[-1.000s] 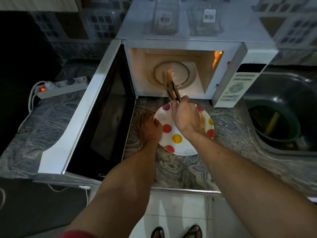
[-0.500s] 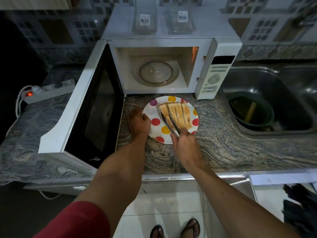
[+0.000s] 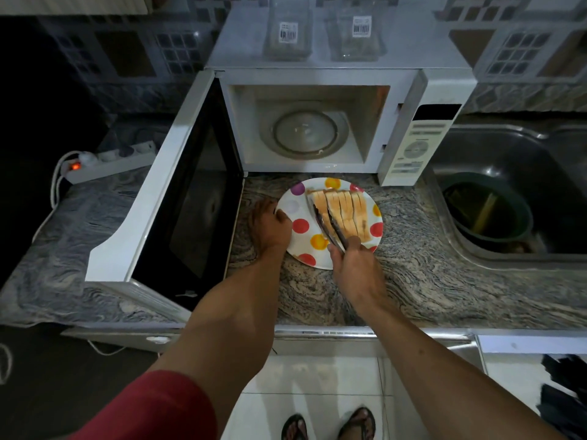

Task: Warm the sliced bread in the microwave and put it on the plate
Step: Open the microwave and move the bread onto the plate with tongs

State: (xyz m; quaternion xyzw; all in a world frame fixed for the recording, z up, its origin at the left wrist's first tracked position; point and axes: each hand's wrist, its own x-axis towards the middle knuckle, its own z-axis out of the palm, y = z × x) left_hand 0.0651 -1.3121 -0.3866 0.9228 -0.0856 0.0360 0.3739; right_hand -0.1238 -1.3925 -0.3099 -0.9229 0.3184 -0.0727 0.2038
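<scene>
White microwave door [image 3: 165,198] hangs open on the left, and the left hand [image 3: 270,225] grips the rim of the spotted plate [image 3: 298,246] on the bench [image 3: 428,265]. Sliced bread [image 3: 344,212], inside the oven a second ago, now lies on the plate, the right hand [image 3: 357,265] pinching tongs [image 3: 328,225] around one slice. Placement looks nearly done; the turntable [image 3: 303,134] sits bare.

Marbled countertop [image 3: 428,281] bears microwave [image 3: 317,115], plate [image 3: 301,249], power strip [image 3: 111,161].

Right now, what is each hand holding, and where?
Right hand grips dark metal tongs at their handle end; left hand holds the polka-dot plate's left rim.
</scene>
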